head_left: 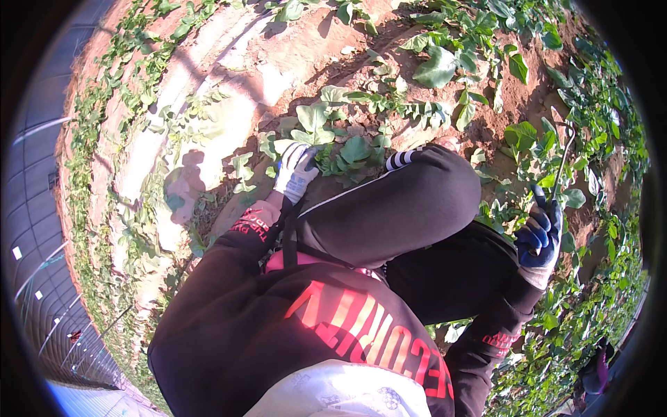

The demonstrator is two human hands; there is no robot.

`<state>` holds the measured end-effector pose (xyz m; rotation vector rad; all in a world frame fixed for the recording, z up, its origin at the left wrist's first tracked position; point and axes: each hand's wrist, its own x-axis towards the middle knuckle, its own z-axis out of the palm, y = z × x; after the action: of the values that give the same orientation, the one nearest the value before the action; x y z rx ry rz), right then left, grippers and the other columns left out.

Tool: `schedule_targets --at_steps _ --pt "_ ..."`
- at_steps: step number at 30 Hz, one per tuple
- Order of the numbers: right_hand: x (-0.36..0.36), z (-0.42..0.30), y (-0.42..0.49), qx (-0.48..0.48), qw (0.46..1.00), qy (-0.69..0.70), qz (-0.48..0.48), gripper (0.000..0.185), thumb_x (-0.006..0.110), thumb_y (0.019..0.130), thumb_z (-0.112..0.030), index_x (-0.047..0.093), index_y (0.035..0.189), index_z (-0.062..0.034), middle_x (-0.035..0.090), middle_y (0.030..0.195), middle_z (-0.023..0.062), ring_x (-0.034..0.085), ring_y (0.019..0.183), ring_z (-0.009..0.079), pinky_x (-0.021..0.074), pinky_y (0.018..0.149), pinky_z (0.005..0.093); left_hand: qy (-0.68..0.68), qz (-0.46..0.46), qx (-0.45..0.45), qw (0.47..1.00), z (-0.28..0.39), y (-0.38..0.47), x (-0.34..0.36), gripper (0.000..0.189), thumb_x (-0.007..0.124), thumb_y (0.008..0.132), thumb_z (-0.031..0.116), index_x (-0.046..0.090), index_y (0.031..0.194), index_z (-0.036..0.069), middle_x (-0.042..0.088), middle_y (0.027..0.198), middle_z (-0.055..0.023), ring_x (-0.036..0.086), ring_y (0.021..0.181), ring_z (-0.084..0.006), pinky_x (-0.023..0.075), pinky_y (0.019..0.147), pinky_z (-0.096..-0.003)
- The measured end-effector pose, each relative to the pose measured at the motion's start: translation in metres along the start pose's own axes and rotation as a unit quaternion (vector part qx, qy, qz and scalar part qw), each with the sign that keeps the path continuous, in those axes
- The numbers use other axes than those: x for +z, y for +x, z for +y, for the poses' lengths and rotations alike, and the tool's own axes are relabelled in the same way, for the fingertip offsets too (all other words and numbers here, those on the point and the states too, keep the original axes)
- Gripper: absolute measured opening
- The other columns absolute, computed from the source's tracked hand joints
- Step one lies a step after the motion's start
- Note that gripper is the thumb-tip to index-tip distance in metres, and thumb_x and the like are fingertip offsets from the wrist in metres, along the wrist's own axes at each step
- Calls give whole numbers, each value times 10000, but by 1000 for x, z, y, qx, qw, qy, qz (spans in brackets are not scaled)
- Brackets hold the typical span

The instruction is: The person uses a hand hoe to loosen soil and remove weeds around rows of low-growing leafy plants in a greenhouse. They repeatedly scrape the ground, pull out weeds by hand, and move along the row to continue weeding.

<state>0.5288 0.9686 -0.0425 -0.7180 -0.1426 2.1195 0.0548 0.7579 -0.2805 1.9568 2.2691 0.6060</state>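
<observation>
My left hand point(296, 172), in a white and blue coated work glove, is low beside a leafy green plant point(312, 125). Its fingers point down next to the leaves, and whether they grip anything cannot be made out. Out to the right, my right hand point(541, 237), gloved in dark blue and white, is closed around a hand tool with a thin bent metal shank point(564, 161), which looks like a small hand hoe. The tool's head points away from me, above leafy plants. Its handle is mostly hidden in the fist.
My bent knee point(443, 182) in dark trousers lies between both hands. Rows of green plants point(435, 68) grow in reddish soil point(297, 52), dense at the right. A dark sheet with pale hoops point(39, 130) runs along the left edge. A dark and purple object point(599, 367) is at lower right.
</observation>
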Motion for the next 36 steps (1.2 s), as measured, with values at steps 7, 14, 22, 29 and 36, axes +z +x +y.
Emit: schedule_targets --at_steps 7,14,22,29,36 --pt "-12 -15 8 3 999 -31 9 508 375 1023 -274 287 1385 72 389 656 -19 341 448 44 277 359 200 135 -52 68 987 29 9 -30 277 672 722 238 661 964 104 475 1312 -132 354 1278 -362 306 1064 -501" --pt "-27 -28 27 16 999 -13 50 489 423 1010 -241 314 1363 79 395 638 -27 353 445 39 278 355 192 147 -149 -62 976 41 11 -7 349 745 659 318 652 905 89 359 1433 -143 235 1354 -396 152 1116 -562" --pt "-12 -22 16 -12 997 -76 -1 536 407 1015 -256 249 1397 83 350 664 -30 319 453 40 272 360 189 143 -120 -120 975 41 23 -12 463 775 623 328 640 982 68 390 1411 -134 261 1336 -366 165 1113 -514" --pt "-14 -21 17 -3 998 -62 18 532 403 1016 -268 259 1400 70 328 658 -39 304 455 38 261 362 188 116 -105 -120 980 23 23 5 357 714 676 286 638 967 93 462 1331 -135 309 1309 -349 198 1094 -517" --pt "-16 -23 13 -17 998 -64 0 539 401 1017 -279 260 1395 78 326 658 -40 300 453 37 262 366 189 73 42 -16 996 41 50 -31 183 689 723 263 648 826 118 547 1195 -119 443 1180 -344 329 1001 -506"
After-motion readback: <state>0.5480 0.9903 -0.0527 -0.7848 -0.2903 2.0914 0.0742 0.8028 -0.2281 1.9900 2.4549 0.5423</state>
